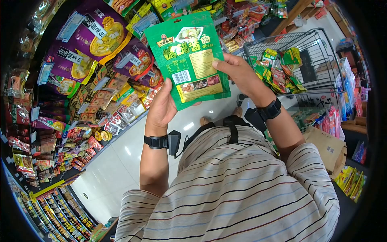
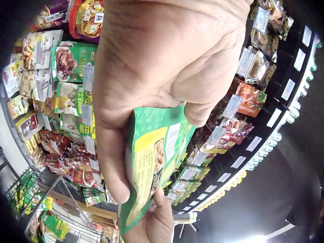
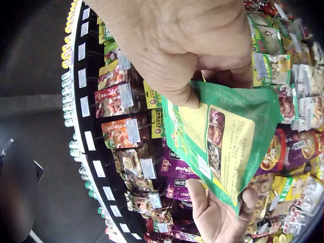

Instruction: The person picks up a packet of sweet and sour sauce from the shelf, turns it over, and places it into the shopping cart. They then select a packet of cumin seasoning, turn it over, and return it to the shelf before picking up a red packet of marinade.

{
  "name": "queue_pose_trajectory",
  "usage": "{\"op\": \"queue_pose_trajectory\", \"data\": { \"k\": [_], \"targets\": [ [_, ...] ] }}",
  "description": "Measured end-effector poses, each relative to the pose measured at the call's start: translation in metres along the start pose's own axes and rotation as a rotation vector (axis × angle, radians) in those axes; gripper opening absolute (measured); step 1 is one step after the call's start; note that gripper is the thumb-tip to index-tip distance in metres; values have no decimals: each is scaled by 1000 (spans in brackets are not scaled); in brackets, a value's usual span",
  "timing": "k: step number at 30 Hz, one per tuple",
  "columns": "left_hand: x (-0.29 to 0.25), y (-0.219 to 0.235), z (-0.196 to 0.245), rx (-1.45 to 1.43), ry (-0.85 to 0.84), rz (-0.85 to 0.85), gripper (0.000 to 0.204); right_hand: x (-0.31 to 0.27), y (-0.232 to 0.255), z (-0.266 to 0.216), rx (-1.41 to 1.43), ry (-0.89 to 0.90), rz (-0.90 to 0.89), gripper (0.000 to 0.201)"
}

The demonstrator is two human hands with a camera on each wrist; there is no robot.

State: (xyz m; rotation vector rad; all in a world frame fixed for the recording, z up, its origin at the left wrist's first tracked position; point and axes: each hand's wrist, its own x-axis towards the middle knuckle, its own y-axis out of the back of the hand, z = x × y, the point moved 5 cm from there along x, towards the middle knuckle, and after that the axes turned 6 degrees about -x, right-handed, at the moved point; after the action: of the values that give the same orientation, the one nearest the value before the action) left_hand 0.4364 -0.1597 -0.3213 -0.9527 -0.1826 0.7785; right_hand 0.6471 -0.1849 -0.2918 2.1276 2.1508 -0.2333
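A green flat packet (image 1: 189, 60) with a barcode, a pale yellow text panel and small food pictures is held up between both hands in the head view. The left hand (image 1: 162, 105) grips its lower left edge, thumb on the printed face and fingers behind. At the right edge the right hand (image 1: 242, 76) pinches it, thumb on the text panel. In the left wrist view the packet (image 2: 152, 162) appears edge-on below the left hand (image 2: 162, 55). The right wrist view shows the printed face of the packet (image 3: 217, 136), with the right hand (image 3: 187, 45) above and the left hand (image 3: 217, 215) below.
Shelves of hanging packets (image 1: 72, 105) with price tags fill the left side and top. A wire shopping cart (image 1: 314, 66) holding several green and red packets (image 1: 278, 70) stands at the upper right. Tiled floor (image 1: 121, 161) lies below, and a cardboard box (image 1: 322, 147) is at the right.
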Motion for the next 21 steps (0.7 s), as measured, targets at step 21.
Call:
{"op": "queue_pose_trajectory", "data": {
  "k": [21],
  "targets": [
    [3,30,-10,48,-64,192,53,12,13,26,-115,135,161,22]
  ]
}}
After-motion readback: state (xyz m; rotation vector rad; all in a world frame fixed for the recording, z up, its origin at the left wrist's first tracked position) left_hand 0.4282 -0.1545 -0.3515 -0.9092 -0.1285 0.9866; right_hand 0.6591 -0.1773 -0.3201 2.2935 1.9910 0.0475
